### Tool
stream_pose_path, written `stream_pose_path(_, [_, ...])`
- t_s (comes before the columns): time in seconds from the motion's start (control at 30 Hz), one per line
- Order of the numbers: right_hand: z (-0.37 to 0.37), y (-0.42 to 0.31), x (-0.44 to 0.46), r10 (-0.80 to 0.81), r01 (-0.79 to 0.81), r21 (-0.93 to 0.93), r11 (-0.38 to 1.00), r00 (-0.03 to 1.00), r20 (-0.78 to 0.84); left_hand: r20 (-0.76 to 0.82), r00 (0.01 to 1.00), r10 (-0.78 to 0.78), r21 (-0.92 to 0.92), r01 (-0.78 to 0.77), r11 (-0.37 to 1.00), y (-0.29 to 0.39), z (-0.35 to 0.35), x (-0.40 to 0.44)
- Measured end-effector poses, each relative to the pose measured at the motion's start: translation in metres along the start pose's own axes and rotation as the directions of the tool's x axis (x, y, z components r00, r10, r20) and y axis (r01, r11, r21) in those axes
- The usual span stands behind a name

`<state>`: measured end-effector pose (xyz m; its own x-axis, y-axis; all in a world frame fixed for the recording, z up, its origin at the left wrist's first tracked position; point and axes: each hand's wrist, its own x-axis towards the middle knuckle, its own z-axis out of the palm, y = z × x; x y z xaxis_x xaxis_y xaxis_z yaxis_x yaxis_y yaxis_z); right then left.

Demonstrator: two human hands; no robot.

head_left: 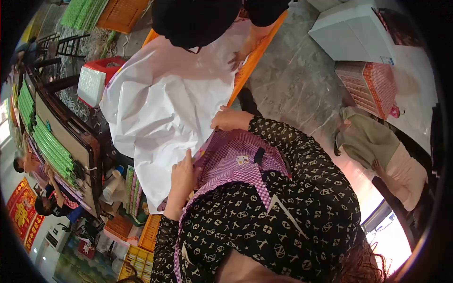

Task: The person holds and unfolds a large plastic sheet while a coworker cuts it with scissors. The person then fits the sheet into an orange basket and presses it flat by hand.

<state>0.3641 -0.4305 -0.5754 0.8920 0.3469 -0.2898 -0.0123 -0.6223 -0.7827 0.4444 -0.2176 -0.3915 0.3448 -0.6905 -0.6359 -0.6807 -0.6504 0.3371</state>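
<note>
A creased white sheet (160, 108) lies spread in front of the person, with an orange slatted edge (243, 78) along its right side and grey floor (292, 70) beyond. The hands seem to be steadying its near edge, which calls for even tension: the right hand (231, 118) pinches it narrowly; the left hand (184, 179) touches it, index finger extended, its grip unclear.

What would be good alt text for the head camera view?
A right hand grips the near edge of a wrinkled white sheet, while the left hand has its index finger extended at it. Another person's hand is at the sheet's far side, near an orange plastic edge. Green bundles lie at the left.
</note>
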Motion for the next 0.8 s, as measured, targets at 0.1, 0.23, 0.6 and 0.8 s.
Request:
stream_pose_path(0.1, [-0.002,-0.004,-0.005,0.008,-0.002,0.064,0.998,0.994,-0.106,-0.001,0.995,-0.1,0.025,0.1,0.995,-0.001,-0.003,-0.001])
stream_pose_path(0.23, [-0.009,-0.007,-0.004,0.008,-0.007,0.066,0.998,1.0,-0.018,-0.053,0.989,-0.135,0.05,0.138,0.989,-0.012,0.004,-0.007])
stream_pose_path(0.6, [-0.013,0.011,0.003,-0.154,0.15,0.131,0.98,0.988,0.024,-0.51,0.857,-0.073,0.331,0.274,0.903,0.036,-0.002,-0.039])
stream_pose_path(0.8, [-0.042,-0.001,-0.003,-0.183,0.171,0.22,0.961,0.982,0.037,-0.093,0.861,-0.5,-0.816,0.222,0.534,0.105,0.061,-0.056])
